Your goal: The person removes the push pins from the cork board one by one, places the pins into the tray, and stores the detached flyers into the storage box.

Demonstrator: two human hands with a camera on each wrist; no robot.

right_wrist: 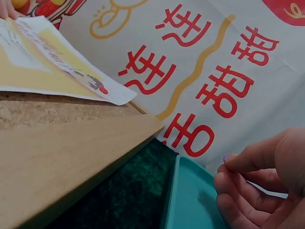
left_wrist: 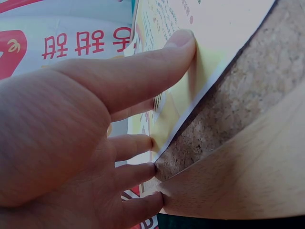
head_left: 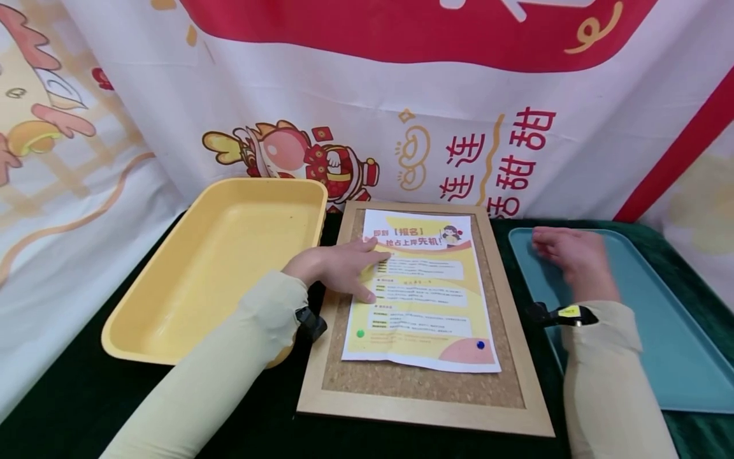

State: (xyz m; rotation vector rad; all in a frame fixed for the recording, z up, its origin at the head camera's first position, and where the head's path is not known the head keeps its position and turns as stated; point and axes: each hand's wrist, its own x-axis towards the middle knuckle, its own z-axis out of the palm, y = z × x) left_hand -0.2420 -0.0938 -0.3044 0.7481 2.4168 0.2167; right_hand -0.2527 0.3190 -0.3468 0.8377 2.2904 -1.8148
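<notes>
A yellow and white printed flyer (head_left: pixel 424 306) lies on a cork board (head_left: pixel 424 387) with a wooden frame. A green pushpin (head_left: pixel 360 333) is at its lower left, a blue pushpin (head_left: pixel 480 345) at its lower right. My left hand (head_left: pixel 348 264) rests on the flyer's left side, fingers spread. In the left wrist view the thumb (left_wrist: pixel 164 64) touches the paper, and two fingertips reach the cork and frame. Over the teal tray (head_left: pixel 659 319), my right hand (head_left: pixel 576 258) pinches a small purple pushpin (right_wrist: pixel 226 158), mostly hidden by thumb and forefinger.
A deep yellow tub (head_left: pixel 218 268) stands left of the board. Dark green cloth (head_left: pixel 241 421) covers the table. A white printed curtain (head_left: pixel 367 83) hangs right behind everything. In the right wrist view the flyer's upper corner (right_wrist: pixel 119 98) lifts off the board.
</notes>
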